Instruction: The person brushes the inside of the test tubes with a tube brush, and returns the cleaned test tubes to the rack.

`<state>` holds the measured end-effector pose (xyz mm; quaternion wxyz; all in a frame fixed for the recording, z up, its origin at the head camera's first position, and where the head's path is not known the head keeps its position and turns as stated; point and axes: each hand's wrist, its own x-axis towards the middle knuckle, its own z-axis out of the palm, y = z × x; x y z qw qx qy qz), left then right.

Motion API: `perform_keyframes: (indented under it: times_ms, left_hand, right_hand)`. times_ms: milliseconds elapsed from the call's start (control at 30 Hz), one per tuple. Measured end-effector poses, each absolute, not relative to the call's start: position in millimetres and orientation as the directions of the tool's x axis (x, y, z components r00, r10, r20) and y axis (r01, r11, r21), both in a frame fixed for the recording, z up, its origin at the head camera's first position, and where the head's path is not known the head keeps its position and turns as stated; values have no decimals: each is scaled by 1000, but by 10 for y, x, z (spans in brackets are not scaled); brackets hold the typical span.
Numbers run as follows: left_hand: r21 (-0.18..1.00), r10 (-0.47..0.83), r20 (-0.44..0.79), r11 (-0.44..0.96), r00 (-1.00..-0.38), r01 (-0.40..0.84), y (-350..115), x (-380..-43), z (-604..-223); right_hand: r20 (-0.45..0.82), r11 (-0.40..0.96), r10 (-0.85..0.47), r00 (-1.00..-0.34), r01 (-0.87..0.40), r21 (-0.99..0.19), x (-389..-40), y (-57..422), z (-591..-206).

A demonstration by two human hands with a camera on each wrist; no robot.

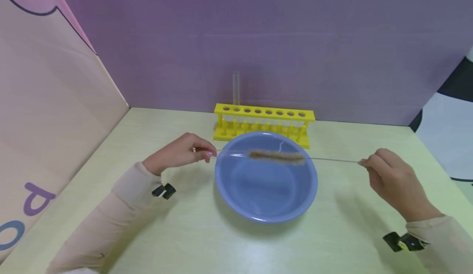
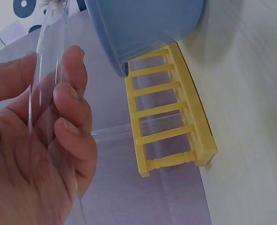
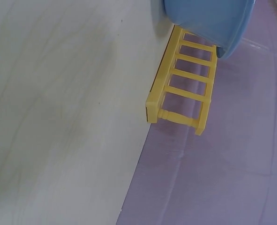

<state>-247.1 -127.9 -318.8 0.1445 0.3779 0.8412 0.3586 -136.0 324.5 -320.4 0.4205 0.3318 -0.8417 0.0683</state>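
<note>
In the head view my left hand [image 1: 181, 153] holds a clear test tube [image 1: 234, 154] level above the blue basin [image 1: 266, 212]. The left wrist view shows thumb and curled fingers round the glass of the tube [image 2: 47, 70]. My right hand [image 1: 397, 179] pinches the thin wire handle [image 1: 336, 159] of a test tube brush. The brown bristles [image 1: 277, 156] lie over the basin, in line with the tube and at its mouth. Whether the bristle tip is inside the glass, I cannot tell. The right wrist view does not show my right hand.
Behind the basin stands a yellow test tube rack [image 1: 264, 110], with another clear test tube [image 1: 236, 87] upright near its left end. The pale table [image 1: 177, 233] meets a purple backdrop [image 1: 258, 40] and a printed panel [image 1: 44, 101] at left.
</note>
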Motion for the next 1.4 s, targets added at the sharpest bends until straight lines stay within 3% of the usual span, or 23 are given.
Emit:
perform_keyframes:
  times_ms: [800,1167,1400]
  left_hand:
    - [733,726,49,441,-686,519,-1238,-2454,-3197]
    - [719,706,84,446,-703,533,-1246,-2456,-3180]
    - [709,687,105,455,-719,538,-1297,-2454,-3165]
  right_hand:
    - [794,747,-461,-397,-656,106,-1428,3239,-3315]
    - [782,773,-411,-468,-633,27,-1399,3261,-3288]
    - [724,732,-454,-519,-680,-28,-1374,3239,-3165]
